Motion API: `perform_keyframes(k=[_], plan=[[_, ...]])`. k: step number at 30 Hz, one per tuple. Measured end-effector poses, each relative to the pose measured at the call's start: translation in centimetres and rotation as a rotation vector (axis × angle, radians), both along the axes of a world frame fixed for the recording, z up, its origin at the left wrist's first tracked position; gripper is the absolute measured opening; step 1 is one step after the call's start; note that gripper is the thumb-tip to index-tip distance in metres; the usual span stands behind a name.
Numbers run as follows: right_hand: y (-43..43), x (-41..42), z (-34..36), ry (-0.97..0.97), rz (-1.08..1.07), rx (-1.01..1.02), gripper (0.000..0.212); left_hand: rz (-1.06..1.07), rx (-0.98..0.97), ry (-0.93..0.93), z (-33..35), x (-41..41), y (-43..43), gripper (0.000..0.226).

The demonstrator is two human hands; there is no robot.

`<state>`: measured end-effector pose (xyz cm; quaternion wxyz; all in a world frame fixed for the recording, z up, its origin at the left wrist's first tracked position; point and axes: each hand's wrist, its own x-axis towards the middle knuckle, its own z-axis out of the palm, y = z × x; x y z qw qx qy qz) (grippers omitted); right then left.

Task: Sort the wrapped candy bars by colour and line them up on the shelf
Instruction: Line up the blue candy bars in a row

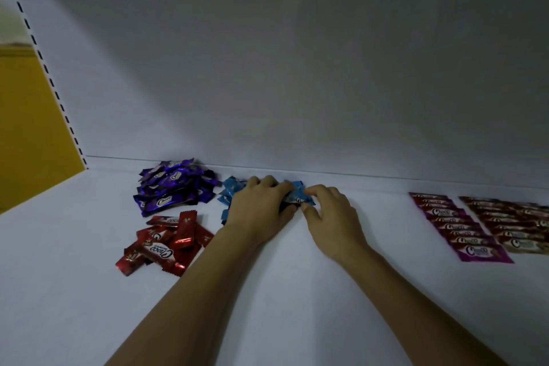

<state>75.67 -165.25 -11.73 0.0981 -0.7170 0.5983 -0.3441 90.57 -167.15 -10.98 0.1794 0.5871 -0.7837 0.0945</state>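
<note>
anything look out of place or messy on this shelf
Nothing damaged or spilled. The red bars and purple bars lie in jumbled heaps at the left, crossing at all angles, unlike the neat magenta row and brown row on the right.

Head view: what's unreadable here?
- Blue bars: head view, mostly under the left hand and right hand gripping them; count unknown.
- Rightmost row: head view, cut off by the right frame edge.
- Purple pile: head view, dim and heaped; lower bars hidden by upper ones.
</note>
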Motion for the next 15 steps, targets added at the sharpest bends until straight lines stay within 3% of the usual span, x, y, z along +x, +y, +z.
perform_keyframes(k=[7, 15], plan=[[-0.2, -0.1, -0.1, -0.077, 0.012, 0.022, 0.030, -0.031, -0.116, 0.148, 0.9, 0.5, 0.3, 0.035], [-0.1, -0.5, -0.3, -0.175, 0.037, 0.014, 0.024, 0.011, -0.326, 0.629, 2.1, 1.4, 1.0, 0.029]])
